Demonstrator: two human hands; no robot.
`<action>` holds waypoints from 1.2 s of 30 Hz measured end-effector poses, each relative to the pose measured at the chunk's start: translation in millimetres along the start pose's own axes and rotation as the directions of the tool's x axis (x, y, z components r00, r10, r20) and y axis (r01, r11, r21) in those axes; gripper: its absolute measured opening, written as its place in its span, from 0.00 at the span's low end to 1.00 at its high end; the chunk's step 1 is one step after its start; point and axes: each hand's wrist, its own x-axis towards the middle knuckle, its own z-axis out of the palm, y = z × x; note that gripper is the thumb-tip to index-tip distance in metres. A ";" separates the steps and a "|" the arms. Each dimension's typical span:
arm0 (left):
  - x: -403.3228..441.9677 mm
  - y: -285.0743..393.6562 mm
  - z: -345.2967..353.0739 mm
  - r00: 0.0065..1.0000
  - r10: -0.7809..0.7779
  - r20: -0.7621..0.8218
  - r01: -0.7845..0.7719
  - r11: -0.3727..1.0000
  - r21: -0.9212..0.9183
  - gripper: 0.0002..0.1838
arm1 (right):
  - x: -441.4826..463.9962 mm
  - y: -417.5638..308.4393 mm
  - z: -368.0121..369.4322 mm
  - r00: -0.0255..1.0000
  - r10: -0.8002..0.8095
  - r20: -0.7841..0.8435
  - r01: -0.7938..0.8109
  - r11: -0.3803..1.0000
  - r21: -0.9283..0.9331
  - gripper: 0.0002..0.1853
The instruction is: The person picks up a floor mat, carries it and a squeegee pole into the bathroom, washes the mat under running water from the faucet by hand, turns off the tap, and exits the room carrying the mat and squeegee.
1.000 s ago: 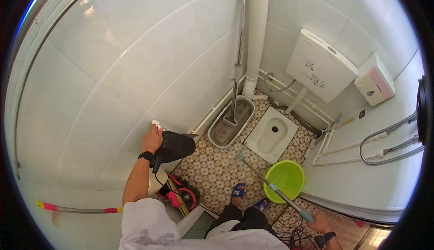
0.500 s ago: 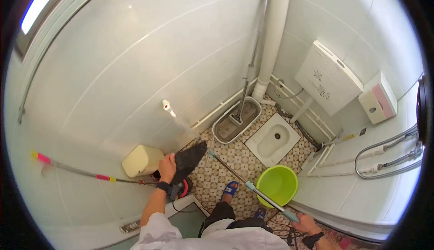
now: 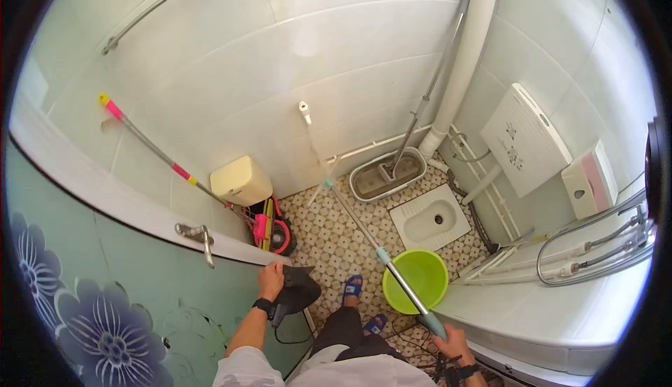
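Note:
My right hand (image 3: pixel 453 345), at the lower right, is wrapped round the teal grip of a long-handled squeegee (image 3: pixel 353 222). Its silver pole slants up and left past the green basin, and its thin, pale head is by the wall and floor edge. At the lower left, my left hand (image 3: pixel 271 280) is closed on a black, bag-like thing (image 3: pixel 299 292) whose exact kind I cannot make out. This dark thing hangs just above the patterned floor (image 3: pixel 318 236), beside the door edge.
A green basin (image 3: pixel 413 282) stands right of my feet. Beyond are a squat toilet (image 3: pixel 413 213) and a mop bucket (image 3: pixel 367 194) with a mop. Left are a cream bin (image 3: pixel 241 180), a pink-handled broom (image 3: pixel 164 156) and the flowered door (image 3: pixel 182 303). Cables lie near my feet.
My view has turned left, bringing the flowered door into sight. The black thing has moved away from the bin toward my body, uncovering the pink and black items there. Both hands keep their grip.

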 end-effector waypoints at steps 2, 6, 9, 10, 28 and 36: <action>-19.8 -4.9 -0.7 1.000 -0.025 -0.005 0.025 1.000 0.000 0.19 | -13.4 21.7 2.9 1.000 0.012 -0.001 -0.012 0.999 0.046 0.21; -43.9 -5.3 -3.0 0.993 -0.118 0.015 0.117 0.993 0.007 0.19 | -30.7 13.6 -13.5 0.998 0.052 -0.044 -0.047 0.994 0.097 0.20; -52.9 -10.4 9.2 0.991 -0.126 0.039 0.127 0.992 -0.022 0.20 | -30.9 14.0 -19.1 0.998 0.001 -0.063 0.000 1.000 0.012 0.19; -55.5 -10.8 10.7 0.991 -0.132 0.030 0.133 0.990 -0.050 0.20 | -28.9 9.3 -19.9 0.998 0.003 -0.062 -0.002 1.000 0.007 0.19; -47.5 -14.2 14.9 0.993 -0.111 -0.024 0.108 0.989 -0.104 0.19 | -23.7 -39.9 -52.1 0.750 -0.259 0.609 -0.625 0.025 0.781 0.20; -52.4 -23.0 12.4 0.990 -0.137 -0.016 0.133 0.981 -0.143 0.19 | -22.2 -45.4 -60.4 0.700 -0.442 0.560 -0.706 -0.314 0.634 0.23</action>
